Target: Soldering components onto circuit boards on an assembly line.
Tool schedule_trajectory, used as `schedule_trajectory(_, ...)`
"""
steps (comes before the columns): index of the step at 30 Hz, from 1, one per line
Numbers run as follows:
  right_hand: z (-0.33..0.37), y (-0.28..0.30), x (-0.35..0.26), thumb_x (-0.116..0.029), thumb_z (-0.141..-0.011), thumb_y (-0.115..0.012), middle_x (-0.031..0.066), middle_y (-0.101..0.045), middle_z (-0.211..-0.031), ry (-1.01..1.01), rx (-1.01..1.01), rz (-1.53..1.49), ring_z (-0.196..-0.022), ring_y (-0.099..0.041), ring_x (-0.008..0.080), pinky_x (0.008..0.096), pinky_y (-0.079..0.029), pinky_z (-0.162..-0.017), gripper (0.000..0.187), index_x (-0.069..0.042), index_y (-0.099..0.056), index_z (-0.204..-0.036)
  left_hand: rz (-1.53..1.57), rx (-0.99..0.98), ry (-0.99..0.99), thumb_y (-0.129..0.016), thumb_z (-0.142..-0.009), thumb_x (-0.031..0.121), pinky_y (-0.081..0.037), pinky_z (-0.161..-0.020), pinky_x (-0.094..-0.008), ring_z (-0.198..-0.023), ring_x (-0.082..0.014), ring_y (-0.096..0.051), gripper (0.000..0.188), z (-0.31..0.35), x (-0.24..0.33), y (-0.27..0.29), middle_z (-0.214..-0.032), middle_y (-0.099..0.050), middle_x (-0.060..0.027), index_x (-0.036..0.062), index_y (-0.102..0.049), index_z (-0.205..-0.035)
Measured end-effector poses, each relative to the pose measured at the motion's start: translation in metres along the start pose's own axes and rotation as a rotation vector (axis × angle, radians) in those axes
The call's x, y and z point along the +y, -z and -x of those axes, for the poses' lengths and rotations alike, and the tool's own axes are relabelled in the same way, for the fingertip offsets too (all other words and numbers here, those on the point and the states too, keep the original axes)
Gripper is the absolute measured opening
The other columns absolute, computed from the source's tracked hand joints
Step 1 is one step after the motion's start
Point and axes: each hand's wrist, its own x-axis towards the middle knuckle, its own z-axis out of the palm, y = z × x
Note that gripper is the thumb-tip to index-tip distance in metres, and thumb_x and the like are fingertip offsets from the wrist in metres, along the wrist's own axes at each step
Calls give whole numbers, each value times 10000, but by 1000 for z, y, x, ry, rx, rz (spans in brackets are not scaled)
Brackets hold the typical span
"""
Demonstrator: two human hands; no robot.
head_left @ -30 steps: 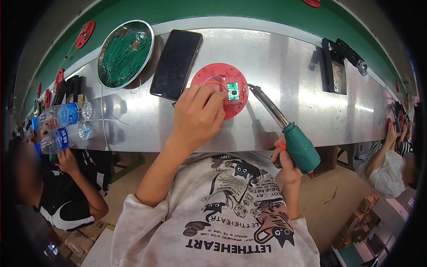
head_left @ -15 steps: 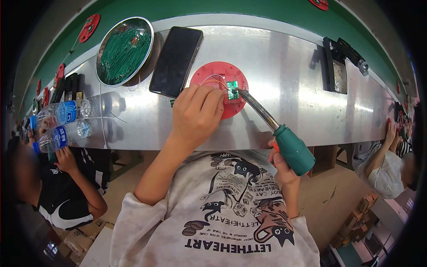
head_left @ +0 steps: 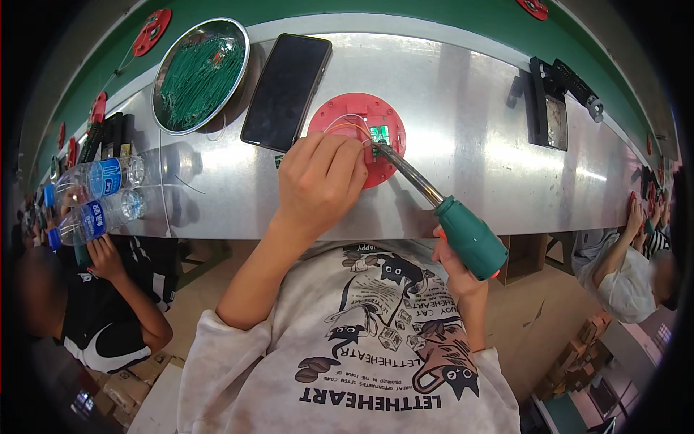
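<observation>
A round red plastic disc lies on the metal bench, bearing a small green circuit board and looping thin wires, orange and white. My left hand covers the disc's near-left part, fingers pinched together on a thin wire at the board's edge; the fingertips are partly hidden. In my right hand is a soldering iron with a thick green handle and a long metal shaft. Its tip touches or hovers just over the board's near side, close to my left fingertips.
A black phone lies beyond my left hand, beside a metal bowl of green wires. Two plastic bottles rest at the left, near a co-worker's hand. A black soldering stand stands at the right.
The soldering iron has shifted slightly left, its tip now lower on the board and nearer my left fingertips. My left hand keeps its pinch beside the board.
</observation>
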Motion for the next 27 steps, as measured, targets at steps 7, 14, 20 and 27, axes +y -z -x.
schedule_trajectory(7,-2,6,-5,-42,-772,-765,117,-672,-823,-84,-45,-7,-646,-616,200,298,-504,-626,195,37,-704,-939,-8,2,-6,-754,-769,32,-493,-618,-363,-704,-241,-611,121,2,-2,0,-810,-643,-68,35,-680,-865)
schedule_trajectory(14,5,4,-1,-147,-934,-687,222,-670,-1060,46,-62,-221,-615,-616,203,310,-497,-556,433,88,-580,-1282,-10,11,-19,-752,-768,34,-487,-612,-359,-705,-239,-608,120,1,-3,-1,-803,-635,-65,35,-678,-863)
schedule_trajectory(20,3,2,-3,-163,-927,-700,242,-669,-1085,29,-65,-180,-624,-617,216,306,-514,-538,462,92,-567,-1288,-18,-1,-17,-752,-759,34,-493,-613,-358,-700,-237,-611,139,2,-3,0,-823,-637,-70,29,-678,-875)
schedule_trajectory(27,3,0,-1,-161,-932,-700,254,-665,-1081,48,-60,-195,-627,-618,217,311,-520,-532,444,93,-574,-1274,-14,-13,72,-741,-780,15,-510,-603,-370,-689,-248,-614,136,1,3,5,-851,-620,-86,14,-675,-900)
